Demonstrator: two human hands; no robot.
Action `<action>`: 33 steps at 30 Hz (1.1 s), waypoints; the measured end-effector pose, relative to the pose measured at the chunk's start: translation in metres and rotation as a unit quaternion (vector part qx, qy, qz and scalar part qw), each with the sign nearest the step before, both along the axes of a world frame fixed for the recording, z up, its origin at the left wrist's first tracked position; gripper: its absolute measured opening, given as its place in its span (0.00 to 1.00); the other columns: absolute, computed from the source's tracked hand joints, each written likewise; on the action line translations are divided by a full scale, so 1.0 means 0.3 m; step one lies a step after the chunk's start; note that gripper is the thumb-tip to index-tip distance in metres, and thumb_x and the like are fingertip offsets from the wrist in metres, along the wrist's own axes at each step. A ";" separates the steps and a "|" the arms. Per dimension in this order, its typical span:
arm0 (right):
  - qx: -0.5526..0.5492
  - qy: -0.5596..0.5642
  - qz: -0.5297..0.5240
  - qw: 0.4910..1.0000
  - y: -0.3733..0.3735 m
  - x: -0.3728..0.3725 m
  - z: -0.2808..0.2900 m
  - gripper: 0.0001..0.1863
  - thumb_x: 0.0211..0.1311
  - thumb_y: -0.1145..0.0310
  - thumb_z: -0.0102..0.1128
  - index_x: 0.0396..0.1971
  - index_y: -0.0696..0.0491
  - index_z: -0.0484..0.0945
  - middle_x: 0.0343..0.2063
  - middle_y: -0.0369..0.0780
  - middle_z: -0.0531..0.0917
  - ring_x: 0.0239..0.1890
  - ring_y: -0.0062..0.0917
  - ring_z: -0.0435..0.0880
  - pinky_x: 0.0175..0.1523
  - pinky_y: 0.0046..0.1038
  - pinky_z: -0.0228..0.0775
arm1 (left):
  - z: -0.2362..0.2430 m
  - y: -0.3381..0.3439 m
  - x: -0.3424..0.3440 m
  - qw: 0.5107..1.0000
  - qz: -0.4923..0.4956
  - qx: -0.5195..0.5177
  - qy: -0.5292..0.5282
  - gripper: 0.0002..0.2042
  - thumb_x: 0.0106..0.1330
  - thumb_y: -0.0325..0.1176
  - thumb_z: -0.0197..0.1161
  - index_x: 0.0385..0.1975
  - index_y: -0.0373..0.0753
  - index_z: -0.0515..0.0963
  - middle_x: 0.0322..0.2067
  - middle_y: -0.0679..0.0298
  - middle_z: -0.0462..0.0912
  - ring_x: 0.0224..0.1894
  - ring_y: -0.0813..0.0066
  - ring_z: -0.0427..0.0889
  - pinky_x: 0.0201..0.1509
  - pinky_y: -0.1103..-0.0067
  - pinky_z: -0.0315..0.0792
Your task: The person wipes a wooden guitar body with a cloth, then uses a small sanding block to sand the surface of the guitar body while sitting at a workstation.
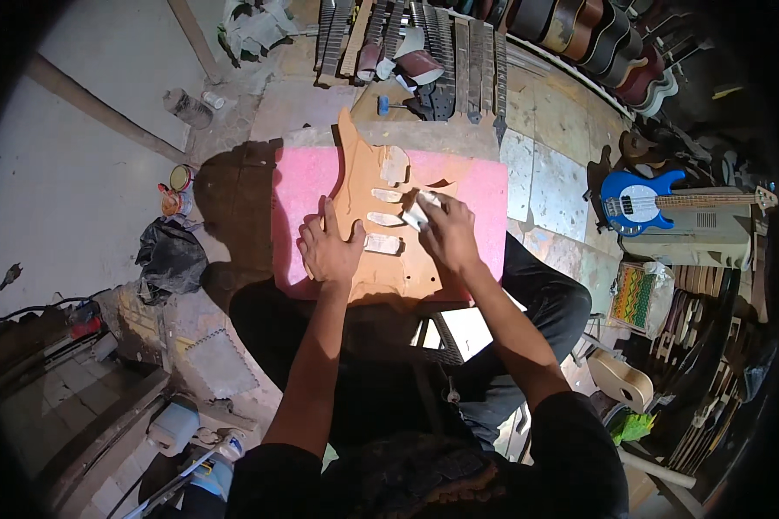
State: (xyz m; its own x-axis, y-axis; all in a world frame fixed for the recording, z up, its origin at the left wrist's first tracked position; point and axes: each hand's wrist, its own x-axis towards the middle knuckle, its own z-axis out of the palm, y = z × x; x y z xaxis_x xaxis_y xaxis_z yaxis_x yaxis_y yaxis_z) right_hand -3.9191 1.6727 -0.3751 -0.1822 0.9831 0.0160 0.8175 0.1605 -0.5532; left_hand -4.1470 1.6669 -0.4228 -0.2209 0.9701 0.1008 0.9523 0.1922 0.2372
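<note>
An orange-tan electric guitar body point(417, 258) with pale routed cavities lies flat on a pink foam sheet point(480, 203) in front of me. My left hand point(329, 249) rests on the body's left side, fingers spread and holding nothing. Across from it, my right hand point(448, 227) grips a small whitish folded piece of sandpaper point(416, 213), pressed to the surface right of the cavities. Its fingers are slightly blurred, and they hide part of the piece.
Guitar necks point(473, 69) and curled reddish sandpaper point(421, 67) lie beyond the foam. A blue bass guitar point(636, 201) is at the right, under a row of guitar bodies point(590, 35). A black plastic bag point(171, 258) and cans point(181, 178) stand on the left.
</note>
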 end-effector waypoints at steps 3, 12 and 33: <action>0.026 -0.049 0.003 0.998 0.023 0.012 0.031 0.29 0.56 0.70 0.66 0.61 0.45 0.75 0.56 0.47 0.75 0.56 0.43 0.71 0.60 0.44 0.60 | 0.000 -0.008 -0.003 1.000 -0.002 -0.011 -0.005 0.38 0.59 0.55 0.63 0.70 0.47 0.63 0.47 0.54 0.73 0.53 0.55 0.72 0.56 0.60 0.68; 0.105 -0.055 0.020 0.993 0.001 0.018 -0.019 0.30 0.57 0.62 0.69 0.62 0.48 0.74 0.56 0.50 0.73 0.57 0.44 0.70 0.61 0.44 0.59 | -0.008 -0.003 -0.005 1.000 0.007 -0.007 -0.018 0.38 0.58 0.58 0.63 0.68 0.48 0.67 0.46 0.54 0.74 0.52 0.54 0.72 0.55 0.60 0.68; -0.001 -0.002 0.004 1.000 -0.058 -0.023 -0.042 0.27 0.60 0.65 0.63 0.61 0.51 0.73 0.52 0.49 0.75 0.51 0.42 0.74 0.55 0.42 0.65 | -0.018 0.000 -0.004 1.000 0.007 -0.001 -0.017 0.38 0.58 0.58 0.63 0.68 0.49 0.65 0.46 0.55 0.74 0.54 0.53 0.72 0.55 0.59 0.68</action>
State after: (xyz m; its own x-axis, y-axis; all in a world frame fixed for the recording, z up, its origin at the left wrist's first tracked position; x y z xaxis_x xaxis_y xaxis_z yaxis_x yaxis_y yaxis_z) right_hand -3.9260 1.6555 -0.3879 -0.1896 0.9818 0.0128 0.8180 0.1652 -0.5510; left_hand -4.1480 1.6668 -0.4281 -0.2382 0.9670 0.0907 0.9406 0.2064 0.2695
